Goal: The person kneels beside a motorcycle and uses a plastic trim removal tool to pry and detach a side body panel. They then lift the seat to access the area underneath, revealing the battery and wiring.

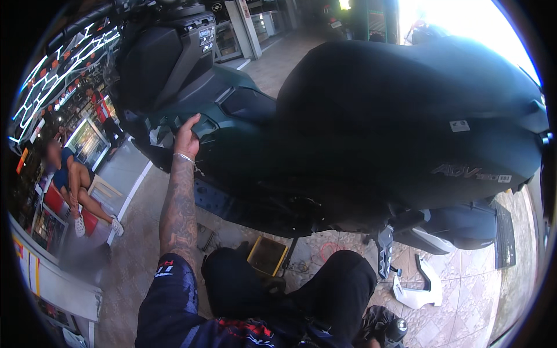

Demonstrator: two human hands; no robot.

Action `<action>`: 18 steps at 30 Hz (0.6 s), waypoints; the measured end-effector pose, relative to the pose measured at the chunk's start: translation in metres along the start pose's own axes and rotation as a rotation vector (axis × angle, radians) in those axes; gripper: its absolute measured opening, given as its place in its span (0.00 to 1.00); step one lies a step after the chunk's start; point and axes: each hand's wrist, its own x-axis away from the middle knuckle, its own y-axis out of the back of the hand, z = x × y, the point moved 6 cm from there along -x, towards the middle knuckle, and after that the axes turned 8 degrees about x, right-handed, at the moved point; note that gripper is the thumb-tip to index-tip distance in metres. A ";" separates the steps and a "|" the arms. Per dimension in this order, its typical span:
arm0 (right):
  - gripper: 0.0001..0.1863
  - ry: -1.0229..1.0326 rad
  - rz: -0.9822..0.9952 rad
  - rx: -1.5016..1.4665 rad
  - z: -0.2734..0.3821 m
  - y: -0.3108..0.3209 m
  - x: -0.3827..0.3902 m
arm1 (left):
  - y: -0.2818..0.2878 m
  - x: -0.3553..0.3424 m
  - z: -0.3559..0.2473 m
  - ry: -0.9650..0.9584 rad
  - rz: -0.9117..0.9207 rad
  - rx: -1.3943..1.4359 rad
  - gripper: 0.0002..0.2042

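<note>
A large dark green scooter [360,156] stretches across the view in front of me, its seat end to the right. My left hand [187,137] reaches up to the green centre body panel [232,93] behind the front shield. Its thumb points up and its other fingers curl against the panel edge, partly hidden. Below it lies the dark footboard [217,197]. At the bottom edge, beside a black plastic bag [380,318] and a dark cylindrical container [397,329], a dim bit of skin may be my right hand; its fingers are hidden.
A yellow-edged tray [268,255] sits on the tiled floor between my knees. A white fairing piece [420,284] lies at lower right, near the scooter's footpeg [384,249]. To the left, a person [72,180] sits on a stool and another [103,116] stands by display cases.
</note>
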 end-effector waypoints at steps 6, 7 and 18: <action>0.13 0.134 0.003 -0.019 0.115 0.168 0.057 | 0.000 -0.010 0.001 0.000 0.004 0.061 0.10; 0.12 0.780 -0.365 0.436 0.175 0.199 0.074 | 0.000 -0.009 0.002 0.005 0.038 0.082 0.10; 0.14 1.278 -0.419 -0.118 0.543 0.245 0.046 | -0.001 -0.007 0.003 0.052 0.016 0.123 0.08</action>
